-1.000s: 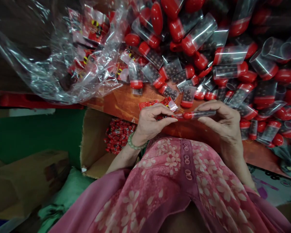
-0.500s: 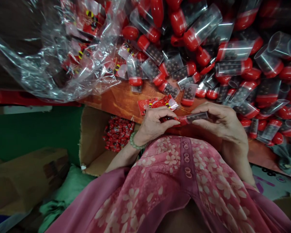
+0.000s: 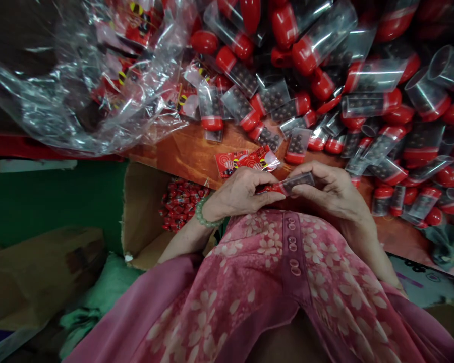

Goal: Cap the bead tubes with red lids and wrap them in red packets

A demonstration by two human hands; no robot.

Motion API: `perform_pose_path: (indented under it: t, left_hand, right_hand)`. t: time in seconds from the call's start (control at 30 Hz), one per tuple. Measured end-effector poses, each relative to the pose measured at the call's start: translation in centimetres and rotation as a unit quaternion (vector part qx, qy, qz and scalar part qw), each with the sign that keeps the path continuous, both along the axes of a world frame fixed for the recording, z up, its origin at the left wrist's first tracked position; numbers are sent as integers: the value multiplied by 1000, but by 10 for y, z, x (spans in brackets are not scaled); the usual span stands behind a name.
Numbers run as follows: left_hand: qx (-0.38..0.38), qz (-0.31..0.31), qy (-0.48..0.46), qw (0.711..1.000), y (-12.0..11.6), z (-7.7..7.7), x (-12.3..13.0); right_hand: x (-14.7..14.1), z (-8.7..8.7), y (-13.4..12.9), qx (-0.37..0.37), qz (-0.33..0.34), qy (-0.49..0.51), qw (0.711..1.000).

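Note:
A clear tube [image 3: 301, 180] of small dark balls lies tilted between my two hands. My right hand [image 3: 327, 194] pinches its clear end between thumb and fingers. At the tube's left end my left hand [image 3: 245, 190], wearing a green bead bracelet [image 3: 203, 212], is closed on a red printed packet [image 3: 272, 187]. The tube's end meets this packet; how far it sits inside is hidden by my fingers. Just beyond my left hand, red printed packets [image 3: 245, 160] lie flat on the table [image 3: 181, 156].
Many red-capped tubes of dark balls [image 3: 371, 103] are heaped across the back and right. A crinkled clear plastic bag [image 3: 136, 111] with printed packets lies at the back left. Below the table edge, a cardboard box [image 3: 139, 212] holds a pile of red packed pieces [image 3: 183, 201].
My right hand and the tube have shifted left toward my left hand, and less of the tube's red end shows. My left hand has stayed nearly in place.

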State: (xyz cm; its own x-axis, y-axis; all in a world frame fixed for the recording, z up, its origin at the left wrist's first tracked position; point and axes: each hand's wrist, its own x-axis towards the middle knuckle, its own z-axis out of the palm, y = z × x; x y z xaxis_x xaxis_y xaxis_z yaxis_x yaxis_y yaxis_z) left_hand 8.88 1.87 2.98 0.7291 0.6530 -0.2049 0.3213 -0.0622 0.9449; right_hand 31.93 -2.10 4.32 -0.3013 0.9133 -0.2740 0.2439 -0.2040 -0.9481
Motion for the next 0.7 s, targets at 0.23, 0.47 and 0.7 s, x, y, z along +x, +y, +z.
perform_pose_path:
  t: [0.23,0.47,0.7]
  left_hand:
    - [101,40,-16,994,6,-4,4]
    - [79,38,-27,996,2,-5,9]
    - [26,57,-63,996,-1,-3,9]
  right_hand:
    - [-6,3,2,56,3,-24,998]
    - [4,2,10,42,45,-7,998]
    - [-1,7,5,111,32,-23,993]
